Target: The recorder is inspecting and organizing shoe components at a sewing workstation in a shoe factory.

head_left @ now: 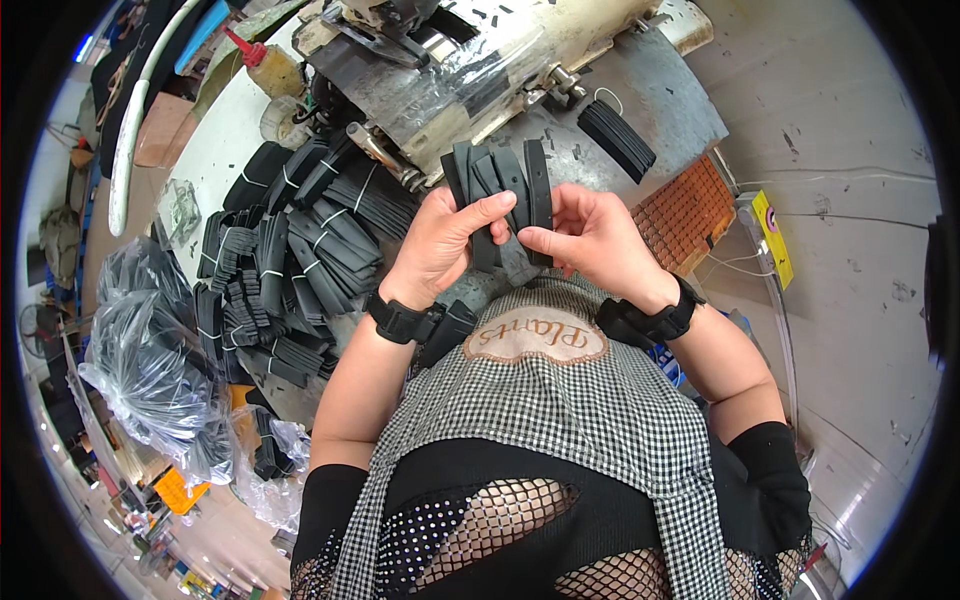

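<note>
My left hand (432,238) is closed around several flat black strips (462,170) that fan out above its thumb. A single black strip (538,175) with a small hole near its upper end stands just right of them, pinched between the thumb and fingers of my right hand (605,240). Both hands are close together in front of the checked apron, near the table's front edge. Many bundles of similar black strips (320,240), tied with thin white bands, lie heaped to the left of my left hand.
A worn white machine (470,75) stands just beyond my hands. Another strip bundle (616,140) lies on the tabletop (670,95) to the right, above a brown gridded mat (685,215). At far left are a red-tipped bottle (265,65) and clear plastic bags (150,350).
</note>
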`<state>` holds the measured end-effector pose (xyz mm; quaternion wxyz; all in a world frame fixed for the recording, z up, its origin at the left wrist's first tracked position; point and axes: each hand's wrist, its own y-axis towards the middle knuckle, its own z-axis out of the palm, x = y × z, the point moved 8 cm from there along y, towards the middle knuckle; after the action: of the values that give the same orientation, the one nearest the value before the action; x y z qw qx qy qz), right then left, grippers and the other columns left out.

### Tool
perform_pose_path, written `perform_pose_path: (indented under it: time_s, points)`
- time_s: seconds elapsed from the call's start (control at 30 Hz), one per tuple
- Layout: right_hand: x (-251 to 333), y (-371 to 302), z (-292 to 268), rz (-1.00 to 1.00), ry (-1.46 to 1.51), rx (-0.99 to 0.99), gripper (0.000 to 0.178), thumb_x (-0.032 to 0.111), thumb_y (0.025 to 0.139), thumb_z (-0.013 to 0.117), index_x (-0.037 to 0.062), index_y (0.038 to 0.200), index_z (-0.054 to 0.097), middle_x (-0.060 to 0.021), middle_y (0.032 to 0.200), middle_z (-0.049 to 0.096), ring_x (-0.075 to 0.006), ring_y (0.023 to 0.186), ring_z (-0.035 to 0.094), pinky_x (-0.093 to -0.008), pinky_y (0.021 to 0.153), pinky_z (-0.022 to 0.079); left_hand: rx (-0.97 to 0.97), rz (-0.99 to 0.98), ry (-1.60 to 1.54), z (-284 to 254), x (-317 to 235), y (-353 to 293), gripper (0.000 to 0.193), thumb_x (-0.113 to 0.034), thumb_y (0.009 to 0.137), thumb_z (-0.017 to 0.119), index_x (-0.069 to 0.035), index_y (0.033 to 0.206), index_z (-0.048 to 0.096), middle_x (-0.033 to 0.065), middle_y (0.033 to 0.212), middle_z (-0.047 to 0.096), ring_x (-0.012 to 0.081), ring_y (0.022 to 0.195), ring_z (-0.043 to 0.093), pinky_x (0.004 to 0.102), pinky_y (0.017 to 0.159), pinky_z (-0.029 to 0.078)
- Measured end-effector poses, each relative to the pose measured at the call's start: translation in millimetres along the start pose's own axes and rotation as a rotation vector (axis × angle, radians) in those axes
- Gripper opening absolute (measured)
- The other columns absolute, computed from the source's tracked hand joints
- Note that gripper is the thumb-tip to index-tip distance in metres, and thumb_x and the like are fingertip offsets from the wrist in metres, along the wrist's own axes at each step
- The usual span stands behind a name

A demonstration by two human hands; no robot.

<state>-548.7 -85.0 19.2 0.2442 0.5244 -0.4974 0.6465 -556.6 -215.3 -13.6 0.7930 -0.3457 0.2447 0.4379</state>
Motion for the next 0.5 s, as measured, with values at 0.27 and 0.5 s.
perform_pose_path:
  time_s: [0.27,0.5]
  points:
    - [-7.3,2.1,-8.4,0.038,0.099,-0.039,0.015,0.016,0.084,0.069,0.0048,0.087,0.059,0.0027,0.067,0.059,-0.0023,0.049,0.049,-0.018,0.043,0.039,0.008,0.007,-0.069,-0.2,1.7,1.9,0.012,-0.012,0.086,0.067,-0.003,0.09,0.061,0.0007,0.07,0.059,0.0096,0.062,0.055,0.0254,0.062,0.047]
    - [-7.3,2.7,-11.4,0.046,0.254,-0.023,0.011,0.012,0.085,0.067,0.0055,0.087,0.059,0.0024,0.069,0.059,-0.0029,0.047,0.048,-0.0186,0.042,0.04,0.017,-0.001,-0.131,0.6,2.7,1.8,0.011,-0.009,0.087,0.064,-0.001,0.093,0.06,0.0011,0.074,0.058,0.0093,0.065,0.055,0.0255,0.063,0.048]
